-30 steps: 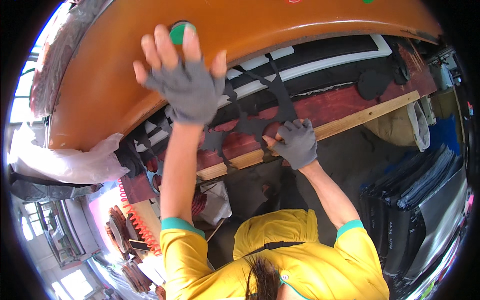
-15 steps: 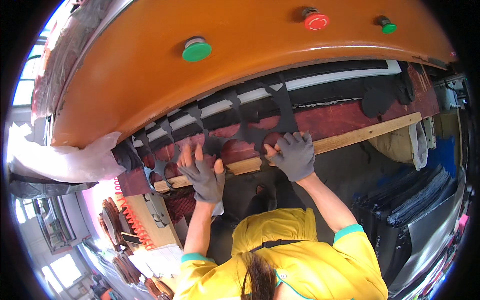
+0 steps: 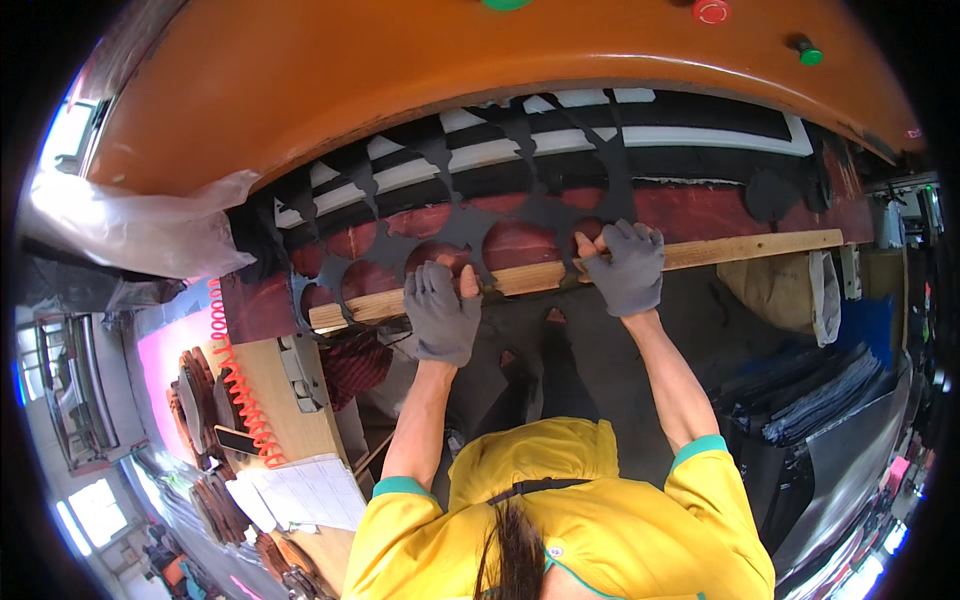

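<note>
A thin black sheet full of large round cut-outs lies over a dark red board, its narrow strips running back under the orange machine. Its near edge hangs over a wooden batten. My left hand, in a grey glove with bare fingertips, is curled on that near edge, thumb to the right. Farther right, my right hand, gloved the same way, pinches the sheet's edge beside a round hole. Part of each hand's grip is hidden by the glove.
The orange machine housing overhangs the far side, with a red push button and green ones. Stacked black sheets stand at right. At left are a coiled red hose, papers and a phone on a wooden bench.
My left hand's fingers were spread and are now curled on the sheet's edge. My right hand stays at the edge. The whole view has shifted, showing less of the machine's front.
</note>
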Demonstrator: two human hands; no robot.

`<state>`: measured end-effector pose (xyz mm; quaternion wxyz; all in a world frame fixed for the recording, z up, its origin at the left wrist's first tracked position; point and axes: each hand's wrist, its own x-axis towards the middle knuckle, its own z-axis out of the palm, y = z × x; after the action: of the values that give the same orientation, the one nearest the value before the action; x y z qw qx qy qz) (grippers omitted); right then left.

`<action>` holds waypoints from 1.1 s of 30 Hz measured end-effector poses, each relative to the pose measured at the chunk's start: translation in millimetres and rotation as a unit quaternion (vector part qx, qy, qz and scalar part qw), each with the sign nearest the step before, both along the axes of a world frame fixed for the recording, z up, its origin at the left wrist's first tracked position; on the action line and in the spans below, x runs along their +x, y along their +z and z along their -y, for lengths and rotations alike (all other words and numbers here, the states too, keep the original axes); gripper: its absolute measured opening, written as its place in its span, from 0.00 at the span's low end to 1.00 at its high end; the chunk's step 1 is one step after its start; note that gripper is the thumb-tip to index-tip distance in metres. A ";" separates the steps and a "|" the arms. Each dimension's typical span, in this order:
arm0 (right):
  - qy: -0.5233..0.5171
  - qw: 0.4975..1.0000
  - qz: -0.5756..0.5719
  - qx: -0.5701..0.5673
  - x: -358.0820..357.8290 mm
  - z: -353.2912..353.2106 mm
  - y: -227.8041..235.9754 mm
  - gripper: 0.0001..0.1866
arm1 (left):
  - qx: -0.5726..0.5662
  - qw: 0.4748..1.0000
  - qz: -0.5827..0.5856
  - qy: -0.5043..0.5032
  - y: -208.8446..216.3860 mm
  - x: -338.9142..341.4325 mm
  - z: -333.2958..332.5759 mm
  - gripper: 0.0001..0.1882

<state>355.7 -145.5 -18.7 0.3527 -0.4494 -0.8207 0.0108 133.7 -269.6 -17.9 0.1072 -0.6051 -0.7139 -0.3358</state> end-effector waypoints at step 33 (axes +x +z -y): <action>0.352 0.743 -0.268 -0.502 -24.8 -41.9 102.3 0.52 | -0.073 0.992 -0.085 0.058 30.4 5.8 62.1 0.24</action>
<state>331.0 -103.5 83.7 0.2528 -0.2191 -0.6680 0.6648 139.5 -331.6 12.5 0.1424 -0.5954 -0.7585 -0.2234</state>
